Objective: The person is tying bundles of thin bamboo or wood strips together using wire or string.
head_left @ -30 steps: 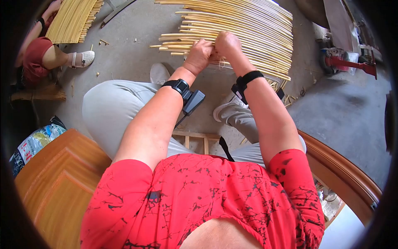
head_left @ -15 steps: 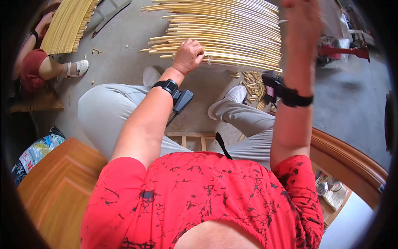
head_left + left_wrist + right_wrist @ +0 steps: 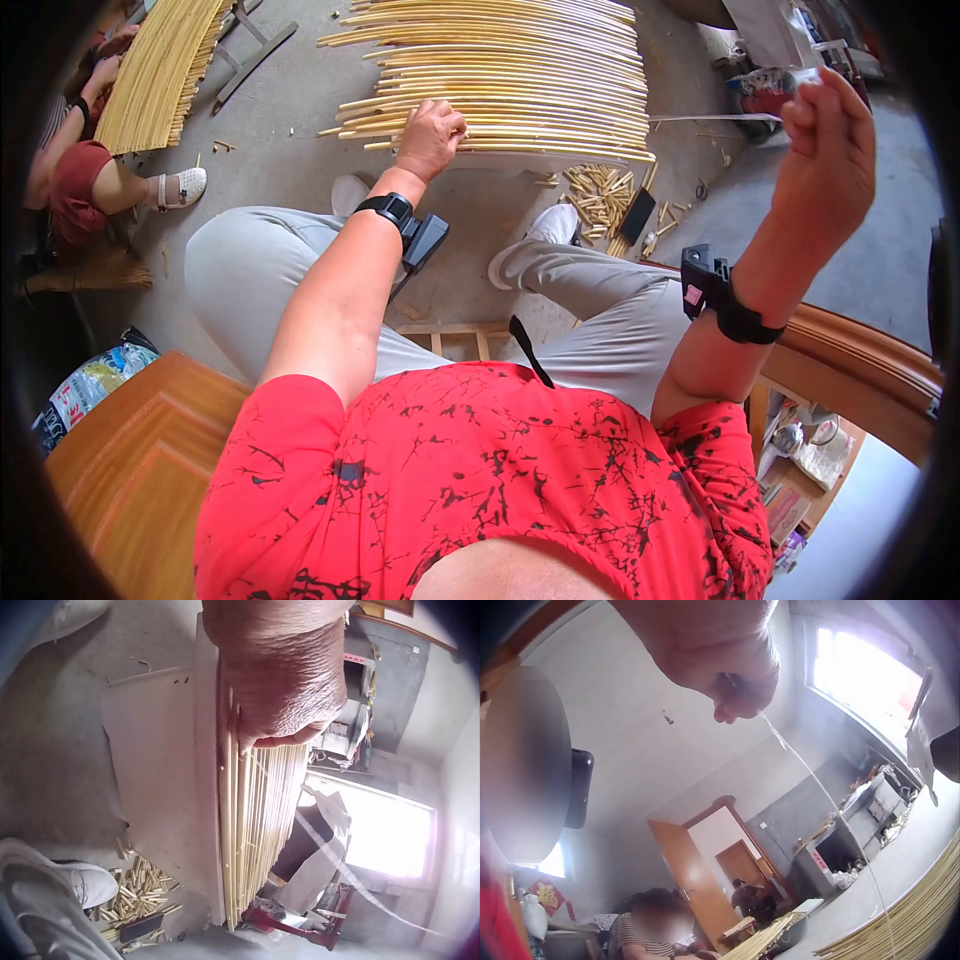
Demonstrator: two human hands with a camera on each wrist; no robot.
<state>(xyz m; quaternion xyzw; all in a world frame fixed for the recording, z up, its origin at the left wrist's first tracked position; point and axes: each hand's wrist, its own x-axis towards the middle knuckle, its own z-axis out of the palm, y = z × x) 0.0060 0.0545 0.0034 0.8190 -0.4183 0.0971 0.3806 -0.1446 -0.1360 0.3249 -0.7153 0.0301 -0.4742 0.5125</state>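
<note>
A mat of thin yellow sticks [image 3: 510,90], laid side by side, lies in front of me. At its near edge, toward the left, my left hand [image 3: 430,138] grips the outermost sticks with curled fingers. In the left wrist view that hand [image 3: 281,690] covers the spot it holds. My right hand [image 3: 825,165] is raised to the right of the mat and pinches a thin white string [image 3: 786,745]. From its fingertips the string slopes down to the stick mat [image 3: 900,915] in the right wrist view, drawn out fairly straight.
Short cut stick pieces [image 3: 600,195] lie heaped beside my right shoe [image 3: 553,224], with a dark flat object [image 3: 637,215] on them. Another person [image 3: 80,165] sits at the left by a second stick mat [image 3: 160,75]. A wooden chair back or panel [image 3: 140,470] is at lower left.
My right hand has left the near edge beside the left hand and swung up and out to the right, drawing the string. The left hand has stayed at the mat's edge.
</note>
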